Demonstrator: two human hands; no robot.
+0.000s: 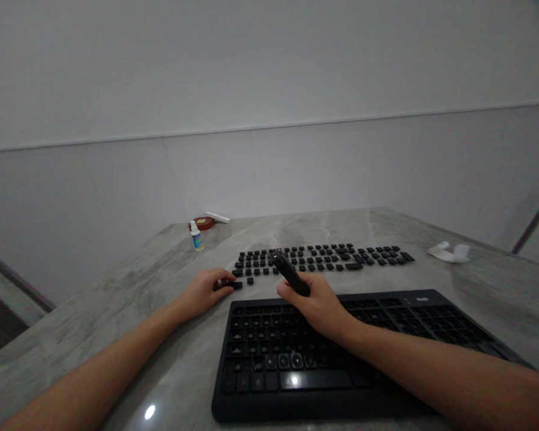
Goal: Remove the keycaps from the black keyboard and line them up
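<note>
the left hand (pixel 209 290) pinches a black keycap (pixel 236 285) on the worktop (pixel 117 299), beside rows of loose keycaps (pixel 320 267); the right hand (pixel 320 306) grips a dark rod-like tool (pixel 291 274) above the keyboard (pixel 269 335), whose nearest row carries keys (pixel 317 379).

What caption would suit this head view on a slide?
Left hand holding a keycap, right hand gripping a black tool, at a partly stripped keyboard.

Dim, grey light, slight grain.
Round glare on tabletop (pixel 176 383) and spacebar (pixel 315 379); wide-angle stretching toward edges; upper-right corner darkened.
</note>
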